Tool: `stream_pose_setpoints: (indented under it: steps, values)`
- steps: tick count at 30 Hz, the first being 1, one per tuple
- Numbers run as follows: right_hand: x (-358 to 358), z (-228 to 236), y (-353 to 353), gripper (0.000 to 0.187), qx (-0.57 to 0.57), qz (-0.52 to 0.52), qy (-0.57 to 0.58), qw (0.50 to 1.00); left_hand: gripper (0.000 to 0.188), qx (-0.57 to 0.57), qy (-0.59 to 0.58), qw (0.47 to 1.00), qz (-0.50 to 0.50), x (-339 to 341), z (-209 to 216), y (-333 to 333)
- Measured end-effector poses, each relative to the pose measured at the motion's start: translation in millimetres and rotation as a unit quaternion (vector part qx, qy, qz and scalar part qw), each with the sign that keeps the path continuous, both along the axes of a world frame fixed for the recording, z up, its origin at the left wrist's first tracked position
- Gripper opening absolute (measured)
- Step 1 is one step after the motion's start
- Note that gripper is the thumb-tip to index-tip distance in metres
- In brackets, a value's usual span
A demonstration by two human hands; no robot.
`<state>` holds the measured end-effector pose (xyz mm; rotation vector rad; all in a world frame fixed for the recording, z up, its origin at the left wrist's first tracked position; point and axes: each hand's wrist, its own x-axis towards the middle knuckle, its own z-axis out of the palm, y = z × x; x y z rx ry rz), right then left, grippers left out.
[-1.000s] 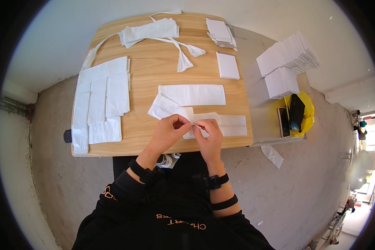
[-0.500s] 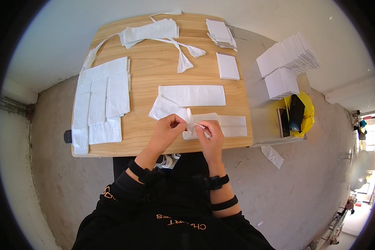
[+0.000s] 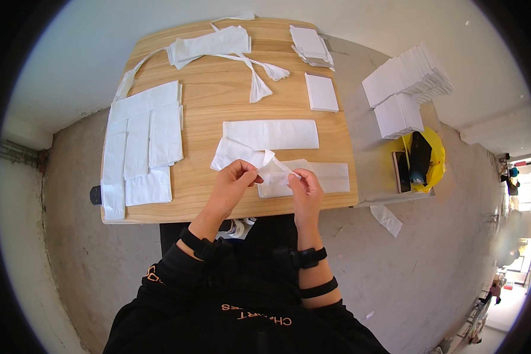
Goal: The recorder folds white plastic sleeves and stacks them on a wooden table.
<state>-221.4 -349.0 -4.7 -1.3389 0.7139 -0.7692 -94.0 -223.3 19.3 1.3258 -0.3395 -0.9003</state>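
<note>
Between my hands, over the front of the table, stretches the thin end of a white plastic bag (image 3: 239,154). My left hand (image 3: 236,180) pinches one side of that end between thumb and fingertips. On the other side, my right hand (image 3: 306,187) grips a corner, also in a pinch. The far part of the bag lies flat on the wood, slanting up to the left. Behind it is another flat white bag (image 3: 277,134), laid crosswise. Partly beneath my hands, more flat white bags (image 3: 327,178) lie near the table's front right edge.
Overlapping white bags (image 3: 137,141) cover the left of the wooden table (image 3: 206,100). A knotted bundle of bags (image 3: 212,44) lies at the back. White boxes (image 3: 322,93) stand back right. On the grey side surface are stacked boxes (image 3: 398,115), a phone (image 3: 401,171) and a yellow bag (image 3: 435,159).
My right hand has moved a little to the right, away from my left. The bag's end between them is now pulled wider. My left hand has barely shifted.
</note>
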Motion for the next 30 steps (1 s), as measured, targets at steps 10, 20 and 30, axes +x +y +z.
stream_pose_setpoints:
  steps: [10,20,30]
  values:
    - [2,1,3,0.015,0.014,-0.013,0.002,1.0,0.046,0.098,-0.281,0.955,-0.022,-20,7,-10]
    - [0,1,4,0.014,-0.006,-0.009,0.008,1.0,0.013,0.08,-0.326,0.941,0.046,-25,7,-15]
    - [-2,-11,-1,0.016,-0.038,-0.048,0.037,0.997,0.01,0.098,-0.278,0.952,0.083,-13,-3,-8]
